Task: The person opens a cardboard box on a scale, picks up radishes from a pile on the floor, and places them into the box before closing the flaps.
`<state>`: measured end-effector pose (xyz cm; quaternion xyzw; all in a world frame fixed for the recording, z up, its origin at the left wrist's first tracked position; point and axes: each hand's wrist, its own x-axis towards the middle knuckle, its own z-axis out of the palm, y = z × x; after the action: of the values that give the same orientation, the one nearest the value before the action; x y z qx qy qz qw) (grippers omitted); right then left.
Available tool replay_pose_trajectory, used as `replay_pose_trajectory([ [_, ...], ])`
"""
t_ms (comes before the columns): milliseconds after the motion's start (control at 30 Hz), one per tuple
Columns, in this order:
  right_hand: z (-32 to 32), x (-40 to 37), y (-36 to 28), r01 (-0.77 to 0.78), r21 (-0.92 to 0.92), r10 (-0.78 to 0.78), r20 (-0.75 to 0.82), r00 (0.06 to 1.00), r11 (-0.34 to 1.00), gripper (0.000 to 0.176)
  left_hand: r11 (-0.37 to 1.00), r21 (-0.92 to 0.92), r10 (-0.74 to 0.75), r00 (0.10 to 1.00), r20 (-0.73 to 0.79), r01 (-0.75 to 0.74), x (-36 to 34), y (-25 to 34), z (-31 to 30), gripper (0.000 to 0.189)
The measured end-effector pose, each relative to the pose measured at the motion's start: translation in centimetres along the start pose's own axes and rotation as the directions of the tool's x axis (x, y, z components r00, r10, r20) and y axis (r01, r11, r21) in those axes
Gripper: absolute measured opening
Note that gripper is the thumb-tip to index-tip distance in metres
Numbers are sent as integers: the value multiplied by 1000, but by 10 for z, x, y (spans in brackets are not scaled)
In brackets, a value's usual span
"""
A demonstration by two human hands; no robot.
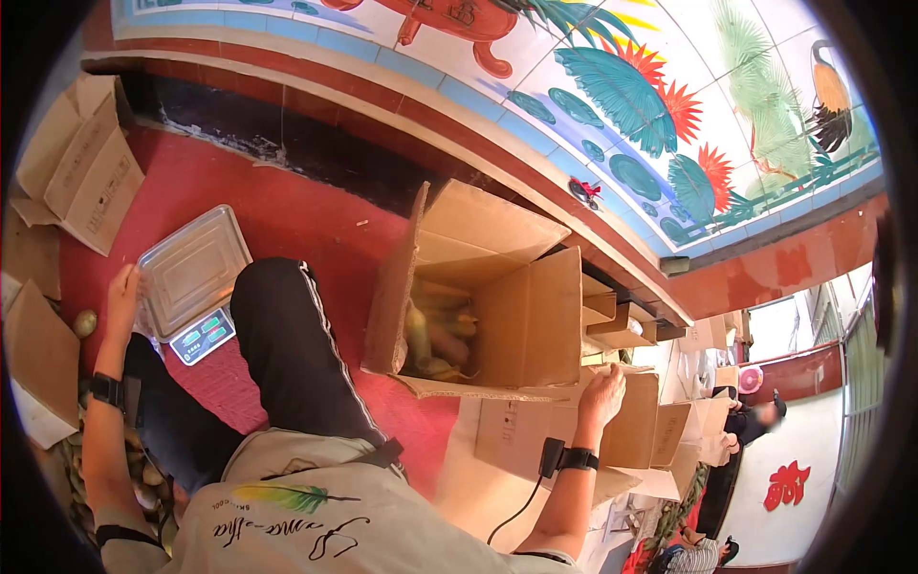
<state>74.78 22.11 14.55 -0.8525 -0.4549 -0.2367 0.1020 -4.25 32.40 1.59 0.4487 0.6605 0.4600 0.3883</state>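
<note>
My left hand [121, 295] is closed beside the left edge of a metal tray [196, 268]; what its fingers hold, if anything, is hidden. The tray sits on a digital scale with a lit green display [205, 335]. A large open cardboard box [526, 320] stands in front of me on the right. Inside it lie several long yellowish and brownish vegetables [418, 335], partly blurred. My right hand [602, 394], fingers curled, is closed at the outer flap at the box's lower right.
Open cartons stand at the far left [100, 182] and left edge [43, 354]. A round greenish item [85, 323] lies near them. Further cartons [636, 416] line the right side. Beyond them are two people [751, 421] and a pink fan [751, 380]. A tiled wall runs behind.
</note>
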Motion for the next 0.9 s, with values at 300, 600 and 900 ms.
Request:
replay_pose_trajectory([
  [300, 12, -32, 35, -203, 9, 201, 98, 975, 979, 27, 989, 143, 49, 998, -38, -44, -24, -6, 10, 27],
  [600, 11, -37, 73, -236, -179, 291, 419, 860, 955, 36, 975, 182, 134, 990, -40, -125, -29, -3, 11, 28],
  [900, -21, 4, 100, -273, -201, 280, 9, 960, 941, 21, 983, 100, 161, 985, -58, -155, -28, -10, 7, 27],
])
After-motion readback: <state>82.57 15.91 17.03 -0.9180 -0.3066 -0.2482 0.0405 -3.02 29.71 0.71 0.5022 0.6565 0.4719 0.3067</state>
